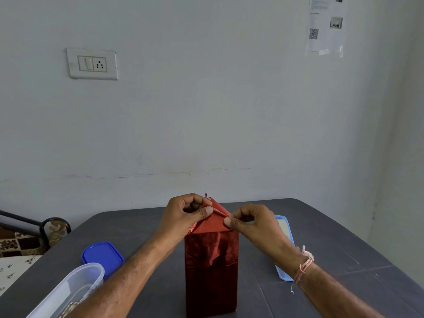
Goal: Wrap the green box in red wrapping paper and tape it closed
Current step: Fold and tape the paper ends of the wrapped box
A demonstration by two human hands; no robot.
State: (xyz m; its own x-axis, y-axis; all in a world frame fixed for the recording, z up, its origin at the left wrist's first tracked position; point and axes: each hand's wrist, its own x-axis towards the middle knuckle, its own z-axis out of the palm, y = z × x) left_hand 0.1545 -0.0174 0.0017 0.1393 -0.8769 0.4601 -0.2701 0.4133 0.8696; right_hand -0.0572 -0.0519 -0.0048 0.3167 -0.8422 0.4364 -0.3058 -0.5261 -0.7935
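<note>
Now both hands work the top flap: left hand [183, 214] and right hand [250, 222] each pinch the red wrapping paper [212, 222] atop the upright wrapped box [211, 271], lower centre of frame.

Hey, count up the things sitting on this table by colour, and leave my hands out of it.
Red: 1, the wrapped box
Dark blue: 1, the lid
Light blue: 1, the tray
Clear: 1, the container
Total: 4
</note>
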